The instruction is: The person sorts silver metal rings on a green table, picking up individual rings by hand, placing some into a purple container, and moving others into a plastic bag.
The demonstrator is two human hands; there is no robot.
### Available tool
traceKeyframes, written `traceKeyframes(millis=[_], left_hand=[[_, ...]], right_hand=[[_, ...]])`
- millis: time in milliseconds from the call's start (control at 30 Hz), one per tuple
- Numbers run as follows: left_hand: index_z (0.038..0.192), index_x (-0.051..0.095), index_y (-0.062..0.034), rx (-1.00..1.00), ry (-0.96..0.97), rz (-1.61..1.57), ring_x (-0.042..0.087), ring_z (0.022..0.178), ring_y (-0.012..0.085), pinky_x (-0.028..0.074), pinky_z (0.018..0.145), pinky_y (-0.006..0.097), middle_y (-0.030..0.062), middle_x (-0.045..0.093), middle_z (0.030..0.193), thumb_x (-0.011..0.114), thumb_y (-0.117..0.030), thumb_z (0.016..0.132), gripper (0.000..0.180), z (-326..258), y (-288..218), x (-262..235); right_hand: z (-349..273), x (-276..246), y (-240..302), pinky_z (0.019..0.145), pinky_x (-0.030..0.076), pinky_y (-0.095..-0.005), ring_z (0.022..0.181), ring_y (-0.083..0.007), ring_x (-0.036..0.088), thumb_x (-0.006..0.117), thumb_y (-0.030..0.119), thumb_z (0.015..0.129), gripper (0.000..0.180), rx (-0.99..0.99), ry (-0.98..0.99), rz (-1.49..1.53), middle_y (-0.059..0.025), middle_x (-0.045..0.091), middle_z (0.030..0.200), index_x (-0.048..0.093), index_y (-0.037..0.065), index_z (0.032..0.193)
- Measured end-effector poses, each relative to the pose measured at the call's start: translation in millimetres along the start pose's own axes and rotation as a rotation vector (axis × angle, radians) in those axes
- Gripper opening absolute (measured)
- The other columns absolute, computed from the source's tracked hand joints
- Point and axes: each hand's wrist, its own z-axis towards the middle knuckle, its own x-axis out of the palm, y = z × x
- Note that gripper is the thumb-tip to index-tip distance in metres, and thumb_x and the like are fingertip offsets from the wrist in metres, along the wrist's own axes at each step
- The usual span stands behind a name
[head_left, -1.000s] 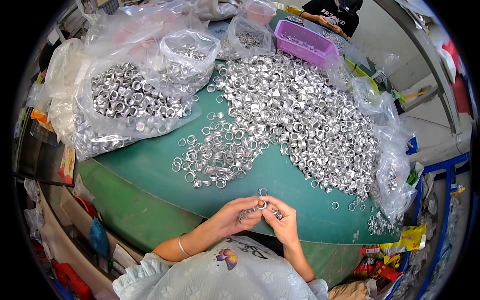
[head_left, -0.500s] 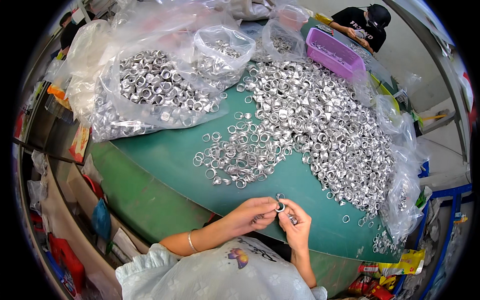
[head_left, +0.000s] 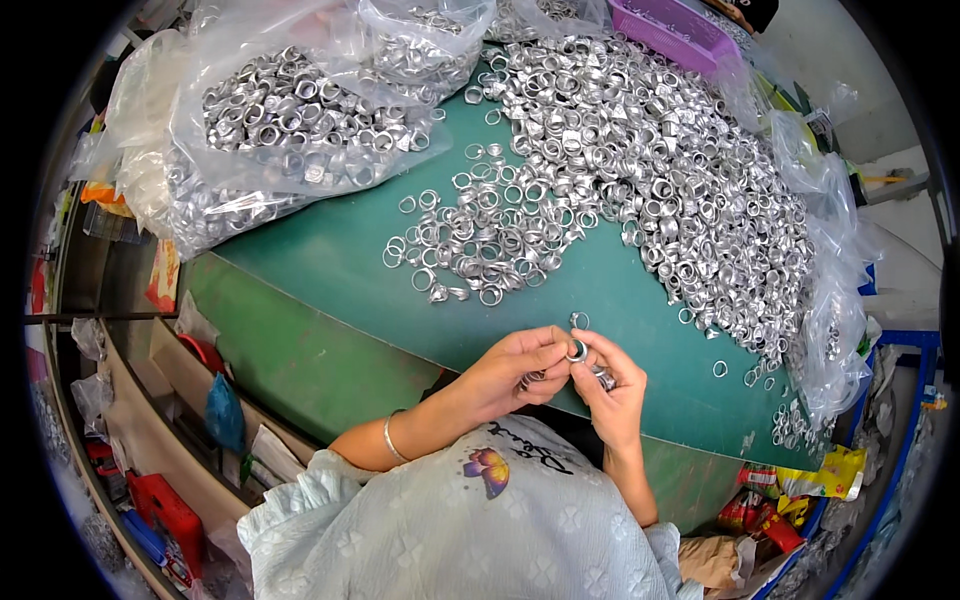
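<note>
A silver metal ring [head_left: 577, 351] is pinched between the fingertips of both hands, just above the near edge of the green table. My left hand [head_left: 522, 368] is closed, with more silver rings [head_left: 532, 379] showing under its curled fingers. My right hand [head_left: 614, 392] grips the ring from the other side and has further rings [head_left: 603, 378] tucked in its palm. Just beyond the fingertips a single ring [head_left: 580, 320] shows. Farther off, a small heap of loose rings [head_left: 490, 235] joins a much larger heap of rings [head_left: 650, 170] on the right.
Clear plastic bags full of rings [head_left: 300, 130] stand at the far left of the green table [head_left: 330, 270]. A purple basket [head_left: 675, 35] sits at the back, with part of another person beyond. Cardboard-coloured shelving [head_left: 160, 400] holds assorted items at left; colourful packets [head_left: 825, 478] lie lower right.
The view has tilted down, so the table and heaps sit higher in the picture and the other person is mostly cut off. Both hands still hold the ring in much the same pose.
</note>
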Motion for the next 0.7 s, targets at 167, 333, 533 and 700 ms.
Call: traceKeyframes(millis=[167,333,533,700], left_hand=[[0.095,0.049,-0.0057,0.047,-0.089,0.146,0.032,0.052,0.0039,0.022,0.042,0.017,-0.0022,0.039,0.069,0.047,-0.019,0.091,0.014,0.6,0.7,0.7],[0.098,0.049,-0.0052,0.044,-0.125,0.351,0.032,0.05,0.0049,0.022,0.041,0.017,-0.001,0.039,0.068,0.048,-0.019,0.091,0.015,3.5,4.2,6.7],[0.103,0.048,-0.0051,0.062,-0.245,0.497,0.033,0.049,0.0052,0.022,0.04,0.018,-0.0007,0.038,0.066,0.046,-0.018,0.091,0.018,14.6,13.2,15.7],[0.103,0.048,-0.0029,0.139,-0.285,0.501,0.032,0.047,0.0051,0.023,0.04,0.018,-0.0006,0.037,0.064,0.042,-0.017,0.093,0.018,15.7,10.0,5.8]], right_hand=[[-1.4,-0.5,-0.8,0.051,0.03,-0.0172,0.059,-0.0026,0.038,0.058,-0.002,0.079,0.026,0.002,-0.008,-0.018,0.0038,0.046,0.064,0.06,0.0,0.105],[2.0,-8.7,-4.2,0.059,0.043,-0.0201,0.067,-0.0051,0.053,0.059,0.005,0.081,0.016,-0.019,-0.044,-0.133,-0.0013,0.061,0.072,0.062,0.001,0.097],[-10.4,-82.3,-14.4,0.065,0.046,-0.0232,0.071,-0.0099,0.057,0.058,0.009,0.082,0.013,-0.12,-0.453,-0.42,-0.0055,0.064,0.077,0.063,-0.002,0.086],[-65.2,-246.0,-23.9,0.059,0.046,-0.0282,0.064,-0.015,0.059,0.056,0.011,0.082,0.017,-0.023,-1.081,-0.885,-0.0136,0.064,0.072,0.063,-0.004,0.087]])
